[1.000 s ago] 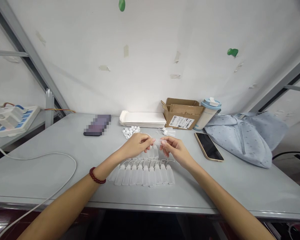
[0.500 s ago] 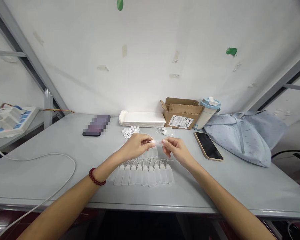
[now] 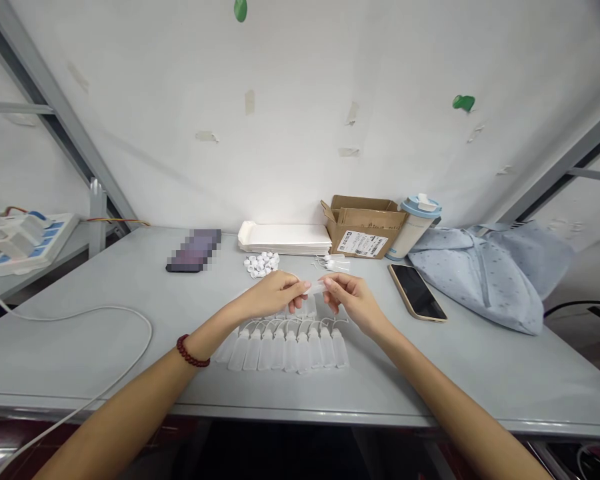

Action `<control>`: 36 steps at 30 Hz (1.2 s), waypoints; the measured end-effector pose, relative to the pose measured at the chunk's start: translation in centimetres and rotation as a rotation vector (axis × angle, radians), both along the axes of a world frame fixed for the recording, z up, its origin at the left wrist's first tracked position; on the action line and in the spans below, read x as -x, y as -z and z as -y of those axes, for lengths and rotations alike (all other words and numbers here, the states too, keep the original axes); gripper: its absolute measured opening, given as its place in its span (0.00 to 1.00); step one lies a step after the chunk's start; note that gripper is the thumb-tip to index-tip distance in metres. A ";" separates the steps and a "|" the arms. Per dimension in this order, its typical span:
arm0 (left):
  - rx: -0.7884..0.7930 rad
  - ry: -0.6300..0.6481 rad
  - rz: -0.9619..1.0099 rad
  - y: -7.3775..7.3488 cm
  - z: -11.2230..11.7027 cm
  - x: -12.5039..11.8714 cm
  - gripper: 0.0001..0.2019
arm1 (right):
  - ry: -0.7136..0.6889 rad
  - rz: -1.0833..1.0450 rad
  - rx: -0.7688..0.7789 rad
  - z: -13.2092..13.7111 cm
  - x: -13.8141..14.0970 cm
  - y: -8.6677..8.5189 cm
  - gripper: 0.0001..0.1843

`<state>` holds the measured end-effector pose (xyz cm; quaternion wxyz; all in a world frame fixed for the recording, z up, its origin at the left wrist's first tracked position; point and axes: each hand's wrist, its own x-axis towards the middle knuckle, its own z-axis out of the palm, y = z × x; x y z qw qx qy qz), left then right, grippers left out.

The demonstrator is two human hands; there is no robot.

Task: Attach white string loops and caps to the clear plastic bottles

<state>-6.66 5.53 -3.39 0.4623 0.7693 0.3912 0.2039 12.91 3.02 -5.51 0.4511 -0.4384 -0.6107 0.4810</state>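
A small translucent plastic piece (image 3: 316, 287) is held up between my two hands over the table. My left hand (image 3: 274, 293) pinches its left end, thumb on top. At the other end, the fingertips of my right hand (image 3: 354, 301) are closed on it; part of the piece is hidden by the fingers. Below my hands lies a row of translucent flat plastic bottles (image 3: 291, 352) with thin white cords at their tops. Behind that row, several more translucent pieces (image 3: 307, 308) are partly covered by my left hand. A heap of small white caps (image 3: 261, 264) sits just beyond.
At the back stand a stack of white envelopes (image 3: 287, 239), an open cardboard box (image 3: 367, 230) and a blue-lidded cup (image 3: 414, 227). Small white-corded pieces (image 3: 335, 264) lie before the box. Phones lie left (image 3: 194, 251) and right (image 3: 417, 292), beside a blue cloth bag (image 3: 485, 280).
My left hand has shifted its grip, with its fingers curled lower now. The white part at its fingertips no longer shows, and the held piece is slightly tilted. My right hand has barely moved.
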 end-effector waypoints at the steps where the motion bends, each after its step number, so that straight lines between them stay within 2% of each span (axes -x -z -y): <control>1: 0.018 0.006 0.011 0.0 0.0 0.0 0.21 | -0.002 -0.007 0.000 0.0 0.0 0.0 0.19; 5: 0.044 0.011 0.046 -0.1 -0.1 0.0 0.21 | -0.008 -0.005 -0.004 0.1 0.1 0.0 0.19; 14: 0.031 -0.025 0.101 -0.5 0.0 0.1 0.20 | 0.013 0.161 -0.098 0.4 0.2 -0.3 0.18; 22: -0.149 -0.074 0.055 -0.6 0.4 0.2 0.14 | 0.011 0.193 -0.089 0.3 0.0 -0.2 0.19; 28: -0.316 -0.093 0.026 -0.2 0.6 0.0 0.13 | -0.016 0.115 -0.029 0.0 -0.2 0.3 0.22; 32: -0.317 -0.108 0.011 -0.2 0.6 -0.2 0.13 | -0.030 0.068 0.023 -0.1 0.0 0.2 0.24; 36: -0.251 -0.111 0.039 -0.4 0.6 -0.2 0.15 | -0.015 0.091 -0.025 0.1 0.1 0.0 0.21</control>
